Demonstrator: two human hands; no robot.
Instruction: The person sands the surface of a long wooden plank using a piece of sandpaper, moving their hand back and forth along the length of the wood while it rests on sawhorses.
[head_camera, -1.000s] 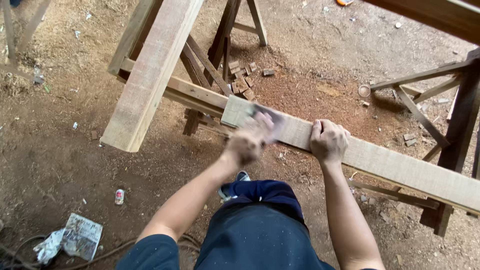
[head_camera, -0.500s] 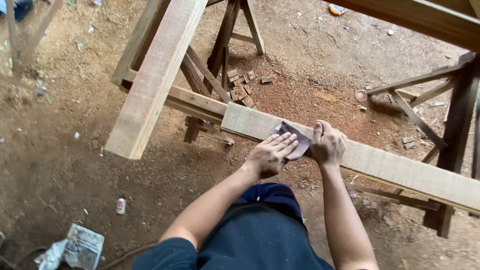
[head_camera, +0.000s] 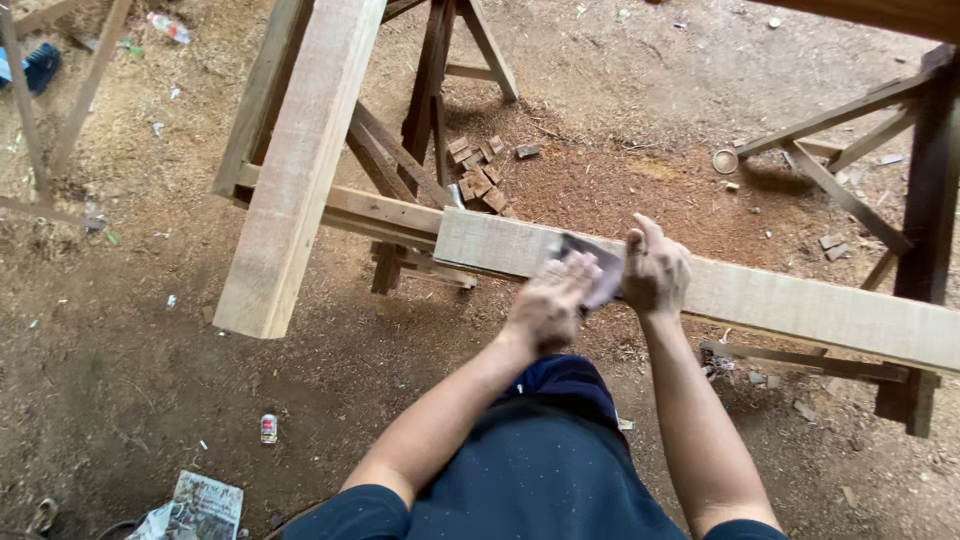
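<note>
- Two bare hands work on a long pale plank (head_camera: 800, 305) that lies across wooden trestles and runs from the middle of the view out to the right.
- Left hand (head_camera: 548, 305) is blurred; its fingers are curled over a dark sheet of sandpaper (head_camera: 598, 268) and press it flat onto the plank's top face near its left end.
- Right hand (head_camera: 655, 272) lies just beside the sheet, fingers folded over the plank's far edge, thumb up, steadying the board.
- Judging progress: the sheet sits close to the plank's left end, and the long stretch to the right looks the same colour and texture throughout, so I cannot tell how much is already smoothed; most of the length seems left to cover.
- A thicker beam (head_camera: 300, 170) lies on another trestle to the left, well apart from both hands.
- Below, the dirt floor (head_camera: 120, 380) carries reddish sawdust, a cluster of small wood offcuts (head_camera: 478, 175), a small can (head_camera: 268, 428) and crumpled newspaper (head_camera: 205, 505).
</note>
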